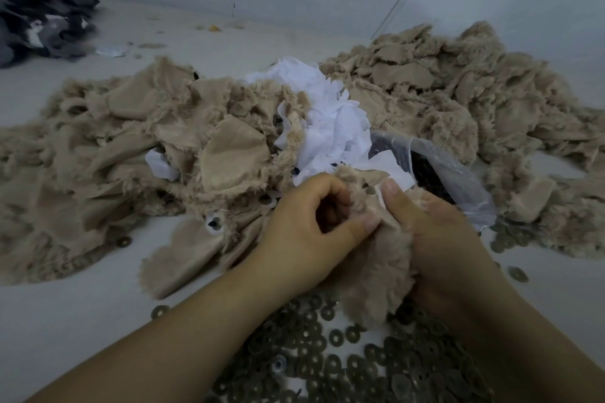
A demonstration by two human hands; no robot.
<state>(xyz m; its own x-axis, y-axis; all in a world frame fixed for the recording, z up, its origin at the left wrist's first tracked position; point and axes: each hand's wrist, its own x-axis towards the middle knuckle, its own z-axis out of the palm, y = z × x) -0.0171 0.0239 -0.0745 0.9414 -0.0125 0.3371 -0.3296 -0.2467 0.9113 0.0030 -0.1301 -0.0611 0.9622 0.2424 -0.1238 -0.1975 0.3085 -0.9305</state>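
OK, both hands are on one tan plush piece [376,265], centre-lower frame, just above the washer heap [320,360]. Left hand [304,226]: fingers curled in, thumb pressed onto the fur edge; can't tell if a small part sits inside the curl. Right hand [438,239]: thumb on top, fingers hidden underneath, pinching the piece together with a white scrap [397,175].

Risks, as I judge them:
- Long pile hides any hole or post being worked, so a misaligned fit is likely.
- The fabric is floppy, so the pinch could slide.
- Loose washers under the wrists could get swept across the table [82,321].
- The open plastic bag [451,173] beside the right hand could tip and spill its dark contents.

Materials: shaggy fur face, smooth knit backing, frayed irregular cuts. Washers are flat, dull rings. White pieces [330,108] are thin with scalloped edges. The bag is thin and crinkly.
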